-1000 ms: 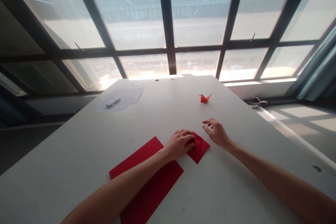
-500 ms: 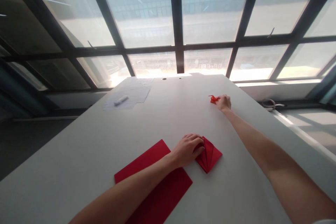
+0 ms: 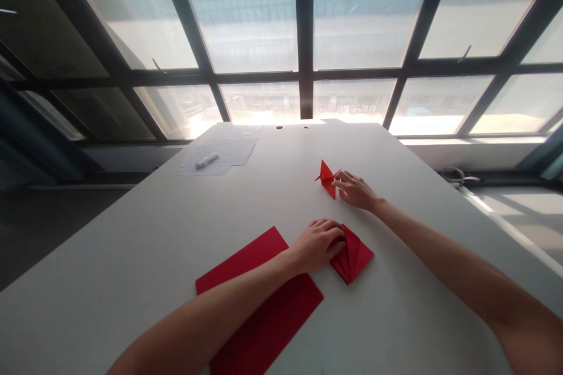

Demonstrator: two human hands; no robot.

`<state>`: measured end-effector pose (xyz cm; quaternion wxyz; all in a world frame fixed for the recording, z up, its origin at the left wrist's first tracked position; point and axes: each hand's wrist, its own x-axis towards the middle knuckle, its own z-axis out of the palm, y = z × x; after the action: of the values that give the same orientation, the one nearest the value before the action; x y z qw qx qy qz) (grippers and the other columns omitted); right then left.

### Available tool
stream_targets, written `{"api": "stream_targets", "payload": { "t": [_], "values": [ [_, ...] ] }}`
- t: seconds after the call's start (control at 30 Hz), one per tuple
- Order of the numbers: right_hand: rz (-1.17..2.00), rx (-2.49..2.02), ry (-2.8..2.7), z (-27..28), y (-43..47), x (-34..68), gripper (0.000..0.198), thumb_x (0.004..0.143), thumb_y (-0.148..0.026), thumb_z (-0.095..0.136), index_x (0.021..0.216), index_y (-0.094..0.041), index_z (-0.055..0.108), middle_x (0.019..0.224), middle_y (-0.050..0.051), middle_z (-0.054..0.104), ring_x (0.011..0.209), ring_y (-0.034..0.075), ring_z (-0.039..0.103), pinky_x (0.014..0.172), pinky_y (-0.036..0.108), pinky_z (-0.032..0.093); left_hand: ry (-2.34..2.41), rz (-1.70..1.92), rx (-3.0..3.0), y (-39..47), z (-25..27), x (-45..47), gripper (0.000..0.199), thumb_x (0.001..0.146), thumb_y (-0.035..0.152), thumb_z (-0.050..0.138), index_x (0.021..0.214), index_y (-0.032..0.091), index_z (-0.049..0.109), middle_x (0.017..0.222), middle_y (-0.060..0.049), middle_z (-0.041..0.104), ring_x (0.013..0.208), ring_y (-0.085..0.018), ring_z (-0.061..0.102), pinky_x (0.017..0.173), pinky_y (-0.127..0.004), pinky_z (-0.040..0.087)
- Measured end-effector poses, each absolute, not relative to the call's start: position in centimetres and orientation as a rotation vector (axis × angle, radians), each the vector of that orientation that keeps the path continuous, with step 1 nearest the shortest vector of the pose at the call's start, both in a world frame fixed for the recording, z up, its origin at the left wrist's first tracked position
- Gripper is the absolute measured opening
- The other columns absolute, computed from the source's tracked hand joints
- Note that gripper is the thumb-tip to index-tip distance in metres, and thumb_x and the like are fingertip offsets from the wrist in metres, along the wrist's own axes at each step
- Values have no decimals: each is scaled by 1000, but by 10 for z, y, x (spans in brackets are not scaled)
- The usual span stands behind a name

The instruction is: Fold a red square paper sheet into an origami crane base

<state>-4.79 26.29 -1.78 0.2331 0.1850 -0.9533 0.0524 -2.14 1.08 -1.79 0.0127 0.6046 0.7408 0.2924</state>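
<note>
An orange-red origami crane [image 3: 326, 178] is near the middle of the white table, its wings spread. Its right side is between the fingertips of my right hand [image 3: 356, 190], which are closed on it. Closer to me, my left hand [image 3: 319, 245] lies with curled fingers and thumb on a folded red paper [image 3: 361, 254], covering its left part. That paper is a small diamond with creased flaps fanning out from its near corner. A larger flat red sheet [image 3: 294, 312] lies under my left forearm, partly hidden by it.
At the far left of the white table [image 3: 145, 246] are several thin sheets of paper [image 3: 240, 153] with a white rolled or tube-like item [image 3: 206, 160] on top. Two round holes sit near the far edge. Windows [image 3: 259, 17] rise behind, and a coiled cable [image 3: 455, 176] lies beyond the right edge.
My right hand has brought the crane left and nearer to me, and its wings now show spread. My left hand stays on the folded paper. The view has shifted slightly.
</note>
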Motion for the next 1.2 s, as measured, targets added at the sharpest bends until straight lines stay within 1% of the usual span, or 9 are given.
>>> {"api": "stream_targets", "payload": {
  "t": [0.13,0.27,0.4,0.53,0.7,0.8,0.9,1.07,1.2],
  "values": [
    [399,358,-2456,-14,267,-29,25,83,-10,49,100,-22,62,101,8,60,95,22,56,82,34,47,2327,906,1883,11,-17,-21,19,95,31,52,107,22,64,115,-7,64,111,-21,57,104,-36,39],
    [704,24,-2187,-13,273,-28,23,83,-17,49,103,-20,60,98,8,60,81,21,57,71,34,49,2308,926,1873,12,-17,-21,18,95,32,53,106,23,64,115,-7,65,112,-22,56,103,-36,39],
    [874,-59,-2119,-17,272,-34,24,82,-17,47,101,-19,62,102,9,60,82,20,58,63,31,49,2281,947,1850,12,-17,-23,19,92,33,59,107,22,62,115,-7,65,112,-23,57,103,-36,40],
    [902,-92,-2179,-25,261,-50,24,83,-19,49,100,-19,66,110,10,60,87,21,59,70,32,51,2274,969,1842,12,-16,-23,15,93,30,57,104,22,63,114,-7,66,111,-22,58,102,-35,41],
    [899,-279,-2145,-36,257,-90,34,79,-12,43,105,-11,65,104,15,61,78,22,58,84,40,50,2269,951,1840,12,-15,-23,14,93,27,56,104,22,61,116,-6,65,113,-21,58,103,-35,41],
    [908,-349,-2159,-43,260,-108,39,74,-10,46,109,-11,64,105,14,60,75,21,57,85,41,50,2272,941,1839,12,-16,-23,13,93,27,56,105,22,61,118,-6,65,114,-21,57,104,-35,40],
    [908,-345,-2197,-48,263,-117,42,72,-9,49,111,-14,64,108,14,59,78,22,58,88,42,50,2267,941,1832,12,-17,-24,14,92,29,59,104,23,61,117,-5,65,114,-22,57,104,-35,41],
    [907,-319,-2241,-48,263,-125,46,72,-8,50,116,-16,62,113,13,56,84,23,58,93,43,49,2275,977,1796,12,-16,-23,13,94,25,54,105,23,59,117,-5,65,114,-21,58,104,-35,40],
    [909,-326,-2247,-45,260,-121,47,74,-9,52,119,-16,60,115,14,56,85,23,58,92,44,49,2276,996,1746,12,-16,-22,15,92,25,57,106,22,55,118,-6,64,117,-22,57,106,-36,40]
  ]
}}
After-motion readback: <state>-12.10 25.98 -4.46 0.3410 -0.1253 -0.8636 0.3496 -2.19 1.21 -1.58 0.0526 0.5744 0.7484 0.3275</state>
